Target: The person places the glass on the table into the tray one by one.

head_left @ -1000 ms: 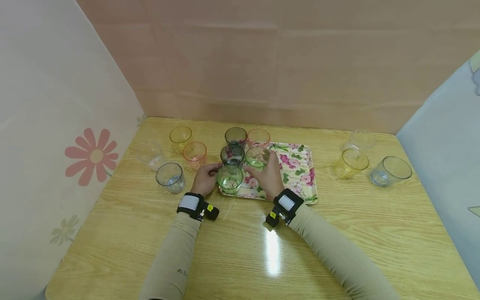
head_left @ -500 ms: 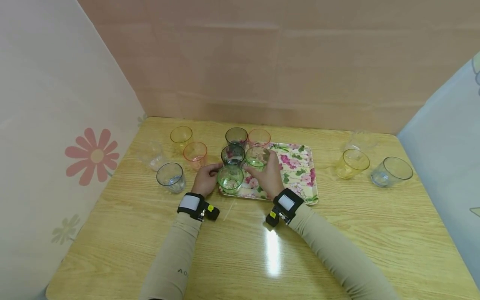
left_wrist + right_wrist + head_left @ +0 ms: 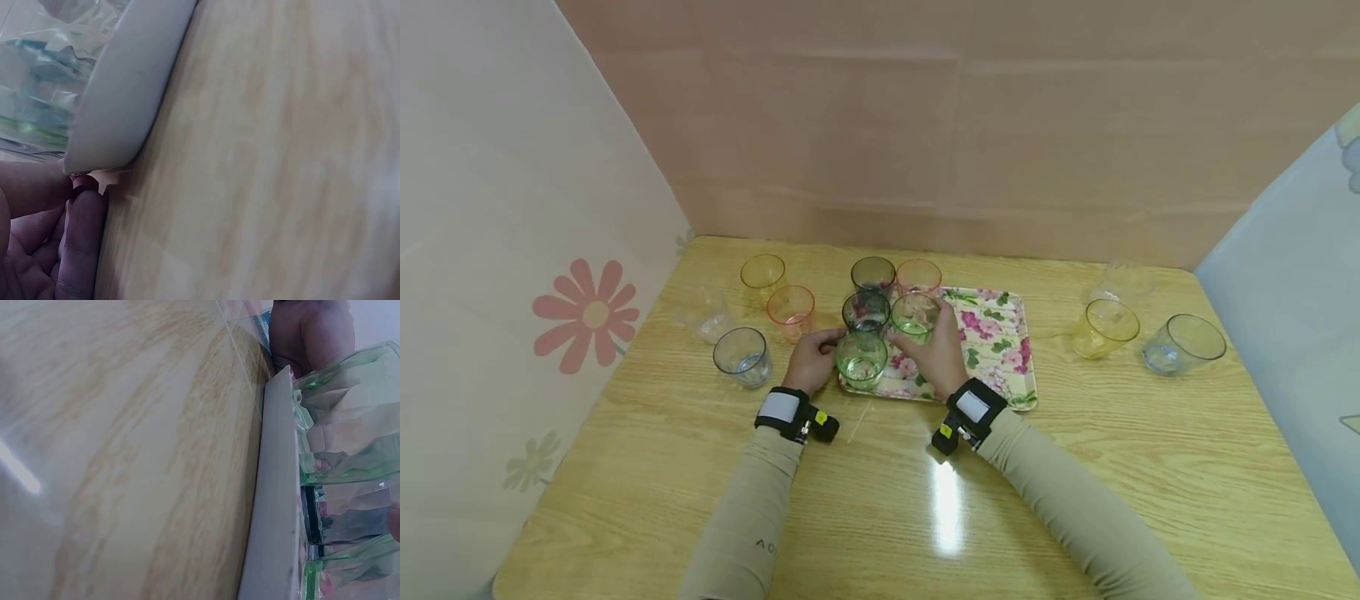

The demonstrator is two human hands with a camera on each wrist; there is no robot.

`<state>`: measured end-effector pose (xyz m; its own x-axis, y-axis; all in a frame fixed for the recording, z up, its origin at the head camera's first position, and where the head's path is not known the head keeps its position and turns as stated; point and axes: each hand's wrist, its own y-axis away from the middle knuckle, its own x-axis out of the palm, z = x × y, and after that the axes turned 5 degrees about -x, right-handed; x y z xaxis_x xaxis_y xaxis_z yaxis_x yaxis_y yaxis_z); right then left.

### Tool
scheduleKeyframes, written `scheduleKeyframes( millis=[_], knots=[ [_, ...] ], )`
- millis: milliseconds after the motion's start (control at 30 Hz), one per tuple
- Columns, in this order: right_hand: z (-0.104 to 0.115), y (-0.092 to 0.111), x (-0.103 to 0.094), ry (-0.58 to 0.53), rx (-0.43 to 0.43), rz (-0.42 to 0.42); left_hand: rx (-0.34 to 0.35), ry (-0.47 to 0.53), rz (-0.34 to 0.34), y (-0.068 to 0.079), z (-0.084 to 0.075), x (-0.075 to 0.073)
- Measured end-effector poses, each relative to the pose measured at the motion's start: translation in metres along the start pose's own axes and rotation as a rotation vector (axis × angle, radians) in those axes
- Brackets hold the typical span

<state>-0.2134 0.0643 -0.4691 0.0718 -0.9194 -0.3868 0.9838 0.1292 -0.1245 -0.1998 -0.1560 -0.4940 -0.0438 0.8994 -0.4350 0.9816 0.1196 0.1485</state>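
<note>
In the head view, a white-edged floral tray [image 3: 996, 333] lies on the table with several tumblers grouped at its left. My left hand [image 3: 808, 362] pinches the tray's left rim beside the front green glass [image 3: 861, 360]. The left wrist view shows thumb and fingers [image 3: 81, 244] meeting at the tray's corner [image 3: 125, 106]. With thumb and fingers around it, my right hand [image 3: 942, 354] grips the other green glass [image 3: 914, 315], which stands upright. Two dark glasses, one at the back [image 3: 872, 275] and one in the middle [image 3: 866, 311], and a pink glass [image 3: 918, 277] stand close by.
On the left of the table are a yellow glass [image 3: 763, 279], a red-rimmed glass [image 3: 792, 312], a clear glass [image 3: 709, 317] and a bluish glass [image 3: 743, 358]. Another yellow glass [image 3: 1103, 329], a blue-based glass [image 3: 1180, 343] and a clear glass [image 3: 1120, 283] stand right.
</note>
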Motion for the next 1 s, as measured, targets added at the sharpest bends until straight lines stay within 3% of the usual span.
scheduleKeyframes(
  millis=[533,1000],
  knots=[
    [0.001,0.000,-0.004,-0.025,-0.017,-0.017,0.009,0.012,0.009,-0.001,0.002,0.000],
    [0.012,0.021,-0.043,0.016,-0.111,0.013,-0.009,0.018,0.010,-0.002,0.003,0.001]
  ],
)
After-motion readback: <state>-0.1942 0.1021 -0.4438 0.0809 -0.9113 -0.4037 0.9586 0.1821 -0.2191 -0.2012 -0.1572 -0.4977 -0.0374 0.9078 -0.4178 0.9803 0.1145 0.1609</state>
